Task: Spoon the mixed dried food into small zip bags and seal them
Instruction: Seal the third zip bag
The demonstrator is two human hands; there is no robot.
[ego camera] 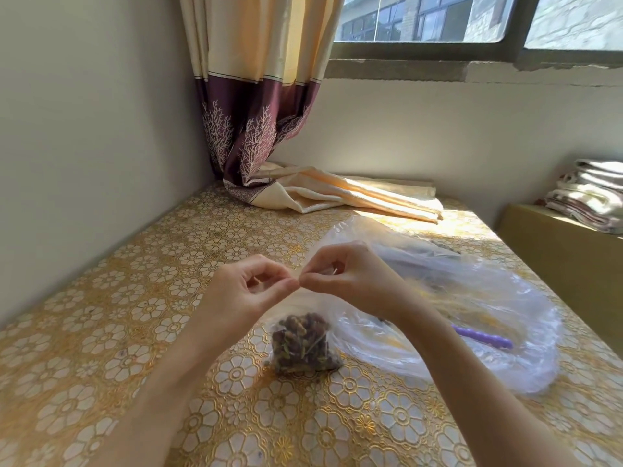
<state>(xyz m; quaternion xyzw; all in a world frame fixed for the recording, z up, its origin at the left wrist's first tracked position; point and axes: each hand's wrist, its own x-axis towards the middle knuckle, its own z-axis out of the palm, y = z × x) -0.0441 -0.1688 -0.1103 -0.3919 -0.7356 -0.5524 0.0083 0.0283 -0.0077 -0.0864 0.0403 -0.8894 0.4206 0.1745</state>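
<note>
Two hands, left hand [251, 291] and right hand [350, 278], at frame centre. One small zip bag [303, 342] of dried food, lower centre. One large clear plastic bag [472, 298], centre right. One purple spoon [485, 339] inside it. One curtain [259, 96], upper centre. One stack of folded cloth [590, 193], far right.

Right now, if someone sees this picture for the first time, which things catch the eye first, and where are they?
First, the left hand and the right hand in the middle, pinching the top of a small zip bag filled with dark dried food, its bottom on the flowered yellow tablecloth. Just right of it lies a large clear plastic bag with a purple spoon inside. Behind, a cream and purple curtain hangs in the corner.
</note>
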